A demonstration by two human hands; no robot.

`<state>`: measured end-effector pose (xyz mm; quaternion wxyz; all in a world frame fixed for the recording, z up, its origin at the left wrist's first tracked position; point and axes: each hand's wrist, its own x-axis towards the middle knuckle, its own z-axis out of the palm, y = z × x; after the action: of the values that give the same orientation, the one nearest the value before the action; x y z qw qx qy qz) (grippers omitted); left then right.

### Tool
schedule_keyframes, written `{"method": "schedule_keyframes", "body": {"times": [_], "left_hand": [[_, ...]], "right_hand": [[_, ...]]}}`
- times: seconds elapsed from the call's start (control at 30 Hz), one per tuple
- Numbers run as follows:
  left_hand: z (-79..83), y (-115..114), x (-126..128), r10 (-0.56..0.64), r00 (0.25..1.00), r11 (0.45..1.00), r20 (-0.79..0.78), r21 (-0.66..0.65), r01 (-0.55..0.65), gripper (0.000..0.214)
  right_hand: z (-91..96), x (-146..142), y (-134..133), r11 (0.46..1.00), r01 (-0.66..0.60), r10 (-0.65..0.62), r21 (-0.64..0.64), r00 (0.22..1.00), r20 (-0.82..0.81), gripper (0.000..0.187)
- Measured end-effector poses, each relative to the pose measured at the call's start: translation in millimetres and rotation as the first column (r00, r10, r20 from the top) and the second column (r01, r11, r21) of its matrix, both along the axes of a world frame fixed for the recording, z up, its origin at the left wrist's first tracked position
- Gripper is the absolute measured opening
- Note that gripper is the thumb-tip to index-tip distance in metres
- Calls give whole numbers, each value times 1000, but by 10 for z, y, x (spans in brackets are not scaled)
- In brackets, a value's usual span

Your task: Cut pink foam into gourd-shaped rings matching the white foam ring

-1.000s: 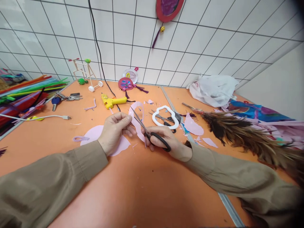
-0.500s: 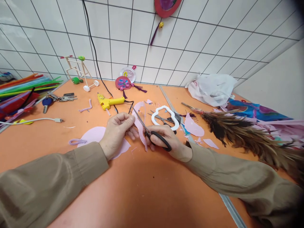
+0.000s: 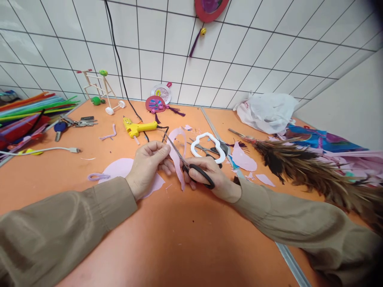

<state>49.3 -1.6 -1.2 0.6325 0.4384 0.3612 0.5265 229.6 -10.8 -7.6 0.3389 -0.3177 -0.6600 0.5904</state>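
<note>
My left hand (image 3: 148, 165) is closed, pinching a thin curved pink strip (image 3: 178, 165) between thumb and fingertips. The strip looks like felt or paper; I cannot tell which. In my right hand (image 3: 223, 181) are scissors with black handles (image 3: 206, 175), my fingers wrapped through the loops. Their blades point up and left, lying along the strip by my left thumb. Partly under my left wrist lies a rounded pink sheet (image 3: 119, 165) with a lilac loop (image 3: 97, 176) at its left edge. Just beyond my right hand a white cloud-shaped frame (image 3: 196, 149) rests over a second pair of scissors (image 3: 214, 150).
A yellow glue gun (image 3: 140, 127) with a black cord lies behind my left hand. Pink scraps (image 3: 243, 157) and a brown feather duster (image 3: 299, 167) are at right, a white plastic bag (image 3: 266, 111) behind. Keys (image 3: 80, 122) and pipe cleaners (image 3: 38, 105) lie left.
The far part of the pink strip now shows as a wider curve. My right hand and the scissors have shifted very slightly left; my left hand keeps its pinch.
</note>
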Motion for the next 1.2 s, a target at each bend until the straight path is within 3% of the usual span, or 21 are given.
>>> {"method": "schedule_keyframes", "body": {"times": [0.97, 1.2], "left_hand": [[-36, 15, -24, 33, 999, 998, 23, -46, -32, 22], [-43, 14, -14, 21, 999, 999, 47, -49, -19, 24]], "right_hand": [[36, -41, -36, 999, 49, -49, 6, 995, 81, 25], [41, -52, -26, 998, 58, -56, -19, 995, 81, 29]]}}
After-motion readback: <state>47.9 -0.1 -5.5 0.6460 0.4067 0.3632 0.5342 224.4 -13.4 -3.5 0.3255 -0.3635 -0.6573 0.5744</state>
